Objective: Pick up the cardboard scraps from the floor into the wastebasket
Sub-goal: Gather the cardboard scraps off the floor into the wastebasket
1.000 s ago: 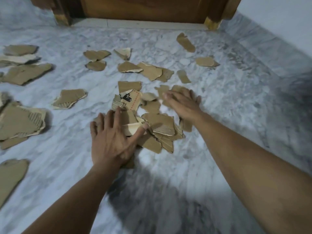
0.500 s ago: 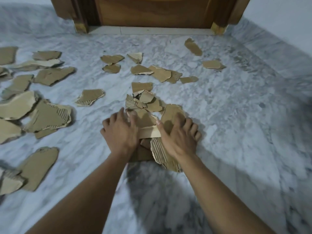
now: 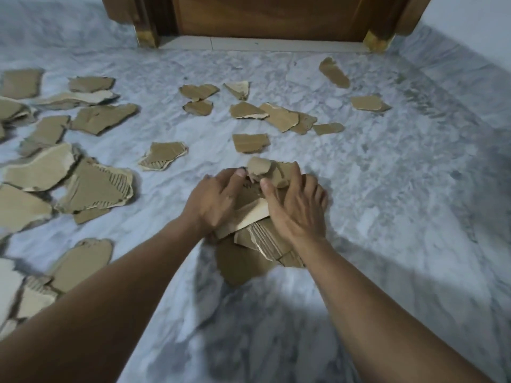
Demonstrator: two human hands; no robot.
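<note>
A: Hands, what is being held?
B: A gathered pile [image 3: 249,195] of cardboard scraps is being squeezed between both. The left hand [image 3: 214,201] is being curled round its left side, fingertips hooked over the far edge. The right hand [image 3: 297,208] is being clamped on the right side, fingers spread and bent down over the far edge, thumb laid on top.
A: Where is the pile being kept?
B: On the marble floor [image 3: 387,230], centre frame, straight ahead of the person. Whether it is being lifted clear cannot be told. Its near end is lying flat on the floor.
A: Axis?
B: The long axis is being pointed near-to-far, from the person toward the wooden door [image 3: 271,17]. A broad brown piece [image 3: 240,264] is being shown at the near end, below the wrists. A small curled piece [image 3: 258,165] is being shown at the far end, just above the fingertips.
A: On top?
B: A pale strip [image 3: 253,215] is being held slanted across the gap between the hands, low at left, higher at right. Under it a corrugated piece [image 3: 265,239], torn edge up, is being seen beside the right wrist.
A: Rest?
B: Loose scraps [image 3: 96,186] are being seen flat on the floor: many at left, a cluster [image 3: 279,117] between pile and door, two [image 3: 333,71] farther right.
</note>
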